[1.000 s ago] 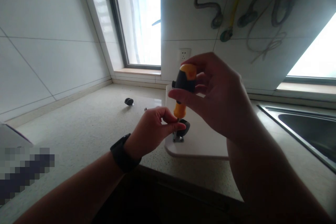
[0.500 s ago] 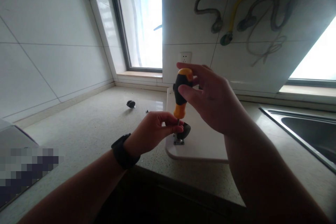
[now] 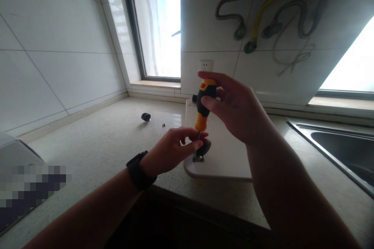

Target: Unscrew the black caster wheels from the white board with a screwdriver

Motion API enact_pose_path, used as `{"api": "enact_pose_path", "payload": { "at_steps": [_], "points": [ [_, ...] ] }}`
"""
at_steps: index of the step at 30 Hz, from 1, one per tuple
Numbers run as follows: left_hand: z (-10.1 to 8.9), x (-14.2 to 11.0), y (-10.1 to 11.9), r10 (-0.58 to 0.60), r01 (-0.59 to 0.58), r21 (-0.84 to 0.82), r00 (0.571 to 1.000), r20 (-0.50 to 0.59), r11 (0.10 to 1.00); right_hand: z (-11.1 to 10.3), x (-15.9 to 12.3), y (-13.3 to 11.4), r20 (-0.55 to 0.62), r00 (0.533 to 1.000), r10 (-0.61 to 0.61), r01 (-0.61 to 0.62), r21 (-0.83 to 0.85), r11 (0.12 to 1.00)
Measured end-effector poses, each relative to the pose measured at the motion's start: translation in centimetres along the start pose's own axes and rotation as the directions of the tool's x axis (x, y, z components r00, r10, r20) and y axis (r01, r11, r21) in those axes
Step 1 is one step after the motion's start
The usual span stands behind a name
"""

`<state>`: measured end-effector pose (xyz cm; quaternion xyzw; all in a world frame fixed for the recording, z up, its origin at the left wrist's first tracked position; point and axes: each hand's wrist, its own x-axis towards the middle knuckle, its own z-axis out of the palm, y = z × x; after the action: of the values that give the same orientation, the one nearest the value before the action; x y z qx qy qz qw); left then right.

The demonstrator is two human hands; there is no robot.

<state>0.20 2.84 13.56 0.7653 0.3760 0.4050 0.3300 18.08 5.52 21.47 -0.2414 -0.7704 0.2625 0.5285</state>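
Observation:
My right hand (image 3: 233,105) is closed around the black and yellow handle of a screwdriver (image 3: 202,118), which stands nearly upright with its shaft pointing down. Low on the shaft, the thumb and fingers of my left hand (image 3: 178,146) pinch it; the tip is hidden behind them. Directly below is a dark caster wheel (image 3: 205,148) with a metal mounting plate (image 3: 198,159), sitting near the front left corner of a white board (image 3: 224,163). At the board's back left corner another dark caster (image 3: 194,98) shows in part.
A loose caster (image 3: 145,116) and a few tiny screws (image 3: 163,125) lie on the speckled countertop (image 3: 117,124) to the left. A box (image 3: 20,151) stands at the far left, a metal sink (image 3: 336,144) at the right. Behind are a wall socket (image 3: 206,65) and hoses (image 3: 260,7).
The screwdriver handle has turned slightly and shifted a little to the right with my right hand. My left hand still pinches near the shaft, moved slightly. The view has shifted a little.

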Motion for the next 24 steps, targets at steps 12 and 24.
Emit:
{"api": "enact_pose_path", "payload": {
  "at_steps": [12, 24],
  "points": [
    [0.6, -0.2, 0.2, -0.103, 0.092, -0.084, 0.986, -0.132, 0.992, 0.4, 0.1, -1.4, 0.022, 1.0, -0.013, 0.016, -0.14, 0.99],
    [-1.1, -0.2, 0.8, 0.03, -0.029, -0.052, 0.999, 0.031, 0.998, -1.8, 1.0, -4.7, 0.212, 0.967, 0.141, -0.006, -0.534, 0.846]
  ]
}}
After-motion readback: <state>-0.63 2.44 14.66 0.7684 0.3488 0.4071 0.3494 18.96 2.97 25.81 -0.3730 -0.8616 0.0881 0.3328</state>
